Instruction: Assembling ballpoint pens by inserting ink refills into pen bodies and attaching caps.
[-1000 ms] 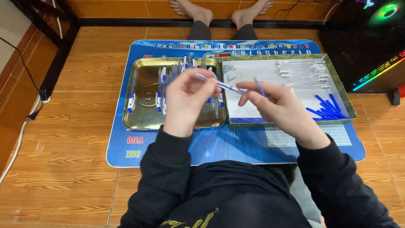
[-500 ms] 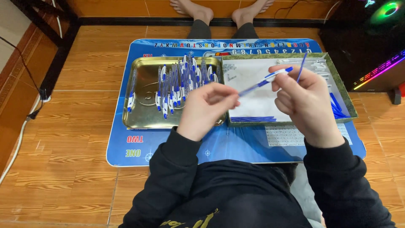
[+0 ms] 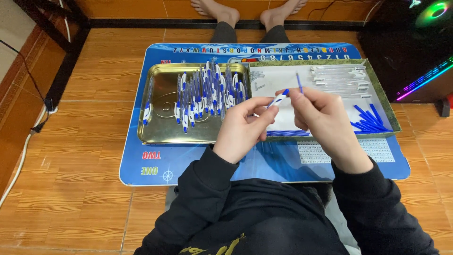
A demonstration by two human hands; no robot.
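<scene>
My left hand [image 3: 245,127] pinches the lower end of a blue-and-white pen [image 3: 277,99], whose blue tip points up and right. My right hand [image 3: 325,118] touches the pen's upper end and also holds a thin blue refill [image 3: 299,83] that sticks upward between its fingers. Both hands hover over the near edge of a green-rimmed box lid [image 3: 391,115] lined with white paper. To the left lies a gold metal tray [image 3: 160,127] holding several assembled blue-and-white pens [image 3: 207,94].
In the box lid lie clear pen barrels [image 3: 339,78] at the back and small blue parts [image 3: 368,118] at the right. Both containers rest on a blue mat [image 3: 155,165] on a wooden floor. A dark computer case [image 3: 415,47] glows at the right; another person's bare feet [image 3: 245,12] are beyond.
My hands have drawn closer together and lower over the box lid. The pen has swung from pointing right to tilted upward between both hands.
</scene>
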